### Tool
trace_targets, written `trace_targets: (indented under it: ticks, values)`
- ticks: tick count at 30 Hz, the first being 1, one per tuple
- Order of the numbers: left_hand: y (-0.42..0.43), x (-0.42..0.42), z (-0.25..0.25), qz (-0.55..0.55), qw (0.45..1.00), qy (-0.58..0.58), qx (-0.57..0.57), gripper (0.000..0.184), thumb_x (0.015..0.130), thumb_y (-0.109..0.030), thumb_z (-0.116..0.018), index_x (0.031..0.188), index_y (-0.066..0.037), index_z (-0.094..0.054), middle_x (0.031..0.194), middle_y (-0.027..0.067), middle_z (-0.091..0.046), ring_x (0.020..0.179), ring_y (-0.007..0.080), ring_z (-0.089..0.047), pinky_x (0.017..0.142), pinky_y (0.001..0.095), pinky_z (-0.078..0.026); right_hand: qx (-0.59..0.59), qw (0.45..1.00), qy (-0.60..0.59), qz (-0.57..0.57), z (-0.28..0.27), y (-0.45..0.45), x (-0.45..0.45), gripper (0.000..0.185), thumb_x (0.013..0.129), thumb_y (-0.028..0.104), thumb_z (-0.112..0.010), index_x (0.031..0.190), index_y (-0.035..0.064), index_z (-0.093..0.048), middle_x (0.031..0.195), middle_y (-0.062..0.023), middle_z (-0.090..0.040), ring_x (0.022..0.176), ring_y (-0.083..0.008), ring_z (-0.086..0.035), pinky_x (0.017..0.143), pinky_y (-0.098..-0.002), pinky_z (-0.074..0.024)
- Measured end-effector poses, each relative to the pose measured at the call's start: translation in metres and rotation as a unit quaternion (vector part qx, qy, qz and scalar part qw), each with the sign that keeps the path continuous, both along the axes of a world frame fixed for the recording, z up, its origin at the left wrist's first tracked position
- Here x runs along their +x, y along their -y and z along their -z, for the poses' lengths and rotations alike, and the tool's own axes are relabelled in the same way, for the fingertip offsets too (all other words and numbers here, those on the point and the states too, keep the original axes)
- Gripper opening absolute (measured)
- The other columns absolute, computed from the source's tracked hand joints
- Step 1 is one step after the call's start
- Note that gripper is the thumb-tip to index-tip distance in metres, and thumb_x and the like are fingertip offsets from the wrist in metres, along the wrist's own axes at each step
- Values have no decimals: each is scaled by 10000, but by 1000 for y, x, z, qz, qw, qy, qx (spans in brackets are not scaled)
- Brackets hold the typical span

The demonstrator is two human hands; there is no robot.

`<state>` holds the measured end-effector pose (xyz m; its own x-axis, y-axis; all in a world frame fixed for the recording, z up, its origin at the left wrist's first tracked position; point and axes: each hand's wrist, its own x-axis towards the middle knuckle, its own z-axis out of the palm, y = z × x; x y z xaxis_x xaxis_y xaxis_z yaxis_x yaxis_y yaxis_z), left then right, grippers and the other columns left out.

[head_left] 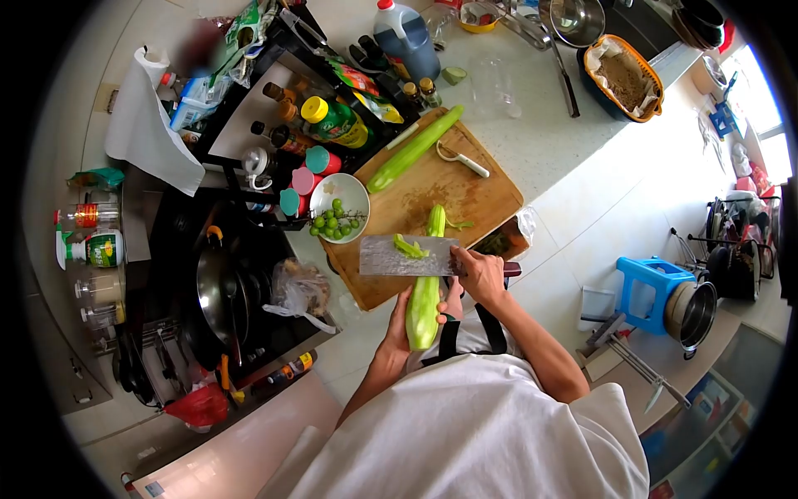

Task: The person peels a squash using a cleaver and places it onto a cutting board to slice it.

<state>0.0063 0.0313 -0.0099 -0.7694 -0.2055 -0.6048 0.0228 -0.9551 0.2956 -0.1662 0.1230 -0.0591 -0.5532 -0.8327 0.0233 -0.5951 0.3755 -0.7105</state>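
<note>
My right hand point(482, 276) is closed around the dark handle of a cleaver point(382, 257). The wide blade lies flat across a peeled green gourd point(424, 312), with thin green slices on top of the blade. From below, my left hand point(401, 320) wraps round the lower part of this gourd. Its upper tip and a few green scraps show over the wooden cutting board point(490, 195). A second long peeled gourd point(416, 150) lies on the board, beside a white-handled peeler point(465, 160). At the board's left edge is a white bowl point(353, 193) of small green fruits.
Left of the board are a bottle rack with a yellow-capped bottle point(337, 121), a plastic bag point(299, 291) and a stove with a wok point(218, 291). A lined basket point(623, 79) is at the upper right, a blue stool point(652, 291) on the right.
</note>
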Motion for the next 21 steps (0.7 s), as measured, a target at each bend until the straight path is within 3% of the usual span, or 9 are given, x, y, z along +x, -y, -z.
trace_targets:
  ticks: [12,21]
  values:
    - [-2,-4,-9,-22,999,-38,13,477,989,-444,-434,1289,-77,-475,1124,106,-513,879,208,-487,681,314,-463,21,999,-37,14,16,0,-8,513,668,121,-692,1170,168,-596,864,-58,-676,731,-319,-656,603,-446,-493]
    - [0,-1,-13,-28,999,-22,40,452,989,-423,-426,1282,-81,-477,1116,103,-514,863,201,-486,666,304,-457,17,998,-34,50,27,2,-16,474,669,85,-653,1136,161,-616,839,-56,-680,724,-315,-659,589,-446,-484]
